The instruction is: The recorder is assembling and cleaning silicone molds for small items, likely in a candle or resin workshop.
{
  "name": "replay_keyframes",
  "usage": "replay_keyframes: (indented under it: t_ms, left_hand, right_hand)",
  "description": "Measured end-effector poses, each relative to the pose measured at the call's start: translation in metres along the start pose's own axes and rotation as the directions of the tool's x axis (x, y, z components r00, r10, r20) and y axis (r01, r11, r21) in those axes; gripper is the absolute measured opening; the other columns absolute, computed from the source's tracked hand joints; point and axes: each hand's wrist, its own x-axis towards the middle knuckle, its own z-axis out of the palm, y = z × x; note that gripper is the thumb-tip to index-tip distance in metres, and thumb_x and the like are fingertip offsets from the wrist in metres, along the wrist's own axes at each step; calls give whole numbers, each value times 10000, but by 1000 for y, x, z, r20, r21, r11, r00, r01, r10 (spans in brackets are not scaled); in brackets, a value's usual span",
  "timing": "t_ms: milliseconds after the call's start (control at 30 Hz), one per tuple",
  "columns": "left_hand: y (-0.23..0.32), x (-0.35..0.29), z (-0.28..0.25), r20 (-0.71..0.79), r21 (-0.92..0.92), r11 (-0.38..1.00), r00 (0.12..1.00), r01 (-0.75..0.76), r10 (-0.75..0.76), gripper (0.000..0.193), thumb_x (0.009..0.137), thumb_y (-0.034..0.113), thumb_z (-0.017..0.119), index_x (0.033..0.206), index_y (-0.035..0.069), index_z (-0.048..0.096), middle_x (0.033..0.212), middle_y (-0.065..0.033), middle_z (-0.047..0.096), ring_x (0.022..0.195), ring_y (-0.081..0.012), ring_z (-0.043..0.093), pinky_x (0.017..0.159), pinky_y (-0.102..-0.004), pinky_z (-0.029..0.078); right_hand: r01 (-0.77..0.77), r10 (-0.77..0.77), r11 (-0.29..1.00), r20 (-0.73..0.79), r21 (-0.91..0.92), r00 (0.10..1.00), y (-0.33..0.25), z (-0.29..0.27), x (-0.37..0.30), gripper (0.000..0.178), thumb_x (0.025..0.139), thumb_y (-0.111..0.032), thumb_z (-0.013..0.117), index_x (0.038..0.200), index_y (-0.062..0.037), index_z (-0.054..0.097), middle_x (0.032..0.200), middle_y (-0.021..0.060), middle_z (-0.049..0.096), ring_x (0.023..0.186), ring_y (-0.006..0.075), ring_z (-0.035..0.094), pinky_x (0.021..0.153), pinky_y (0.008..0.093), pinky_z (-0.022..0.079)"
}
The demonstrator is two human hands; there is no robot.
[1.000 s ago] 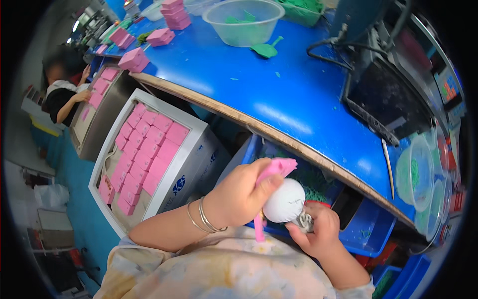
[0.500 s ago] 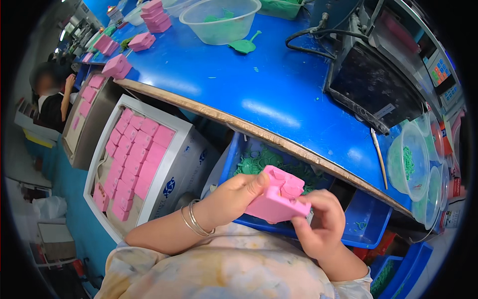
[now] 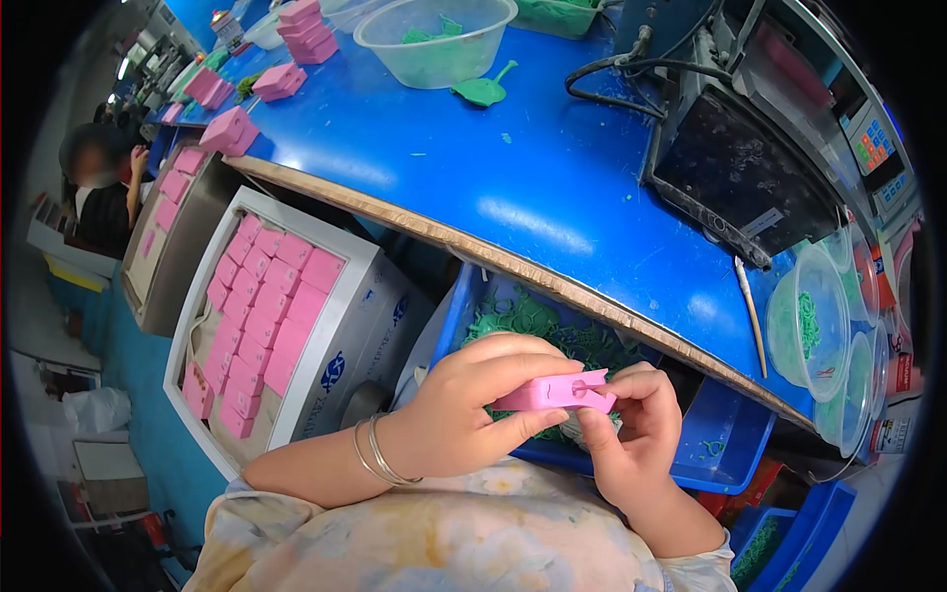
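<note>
A pink rubber mould point(image 3: 543, 393) is held between my two hands, edge-on, with a notch or hole showing at its right end. My left hand point(image 3: 464, 395) wraps its left side, thumb below and fingers above. The thumb and fingers of my right hand point(image 3: 636, 419) pinch the right end. Below the hands sits a blue bin point(image 3: 456, 314) with green wax-like scraps point(image 3: 523, 316) in it. A pale object partly shows under the mould, too hidden to name.
To the left, a white-rimmed box point(image 3: 202, 281) holds rows of pink moulds point(image 3: 261, 326). More moulds point(image 3: 279, 81) stand on the blue table point(image 3: 444, 178) near a clear bowl point(image 3: 419, 64). A black machine point(image 3: 720, 163), a brush-like stick point(image 3: 752, 316) and tubs point(image 3: 809, 326) are right. A person point(image 3: 99, 197) sits far left.
The mould has turned from showing its parted faces and inner hollows to lying edge-on, its halves closer together. My left hand has shifted right over it; my right hand has barely moved.
</note>
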Motion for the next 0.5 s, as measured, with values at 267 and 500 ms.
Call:
replay_keyframes:
  t_ms: [267, 500]
  left_hand:
    - [-1, -2, -6, 41, -60, 997, 998, 44, -42, 386, 687, -15, 710, 1057, -17, 598, 969, -123, 586, 878, -194, 563, 761, -299, 454]
    - [-15, -3, 2, -48, -256, 966, 998, 14, -27, 296, 689, -50, 706, 952, 16, 587, 984, -114, 548, 862, -184, 553, 755, -283, 446]
  right_hand:
    - [-54, 64, 994, -104, 94, 993, -4, -1, 10, 318, 708, -61, 719, 966, 4, 545, 806, 99, 550, 736, 150, 538, 625, 262, 436]
    - [266, -246, 953, 139, -147, 959, -4, -8, 13, 274, 690, -72, 709, 931, 2, 602, 914, 143, 599, 825, 246, 569, 720, 322, 447]
